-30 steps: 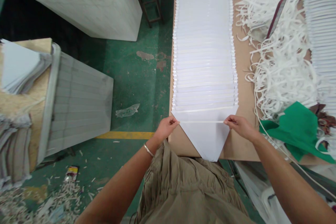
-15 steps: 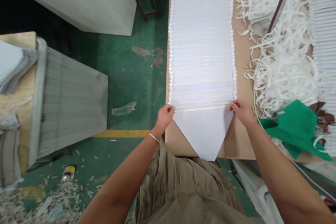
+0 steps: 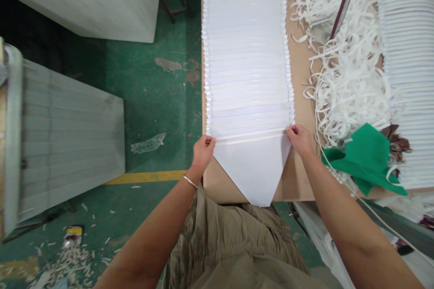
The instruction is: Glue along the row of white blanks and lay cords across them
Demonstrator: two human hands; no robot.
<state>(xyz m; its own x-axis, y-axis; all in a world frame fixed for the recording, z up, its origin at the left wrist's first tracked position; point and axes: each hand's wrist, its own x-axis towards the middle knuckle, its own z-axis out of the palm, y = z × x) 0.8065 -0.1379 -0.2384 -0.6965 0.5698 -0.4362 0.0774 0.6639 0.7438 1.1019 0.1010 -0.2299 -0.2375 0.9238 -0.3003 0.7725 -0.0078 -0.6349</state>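
A long row of overlapping white paper sheets [image 3: 249, 76] runs away from me over the brown tabletop, their side edges stepped like teeth. The nearest sheet has a tapered flap [image 3: 254, 167] whose narrow end reaches the table's front edge. Across the top of this flap lies a thin white strip [image 3: 251, 136], stretched from side to side. At its left end my left hand [image 3: 204, 150] is closed in a pinch, thumb against fingers. My right hand [image 3: 301, 139] pinches the other end at the right edge. The fingers cover both strip ends.
Right of the row lies a heap of loose white strips [image 3: 356, 86], with a green cloth [image 3: 369, 158] and a cord [image 3: 334, 169] near it. Another row of sheets [image 3: 410, 76] is farther right. Pale bins [image 3: 74, 131] stand left on the green floor, which has scraps scattered on it.
My view has shifted slightly to the right, so the table and bins appear farther left. Both hands keep their pinch at the sheet's two edges, with little movement against the paper.
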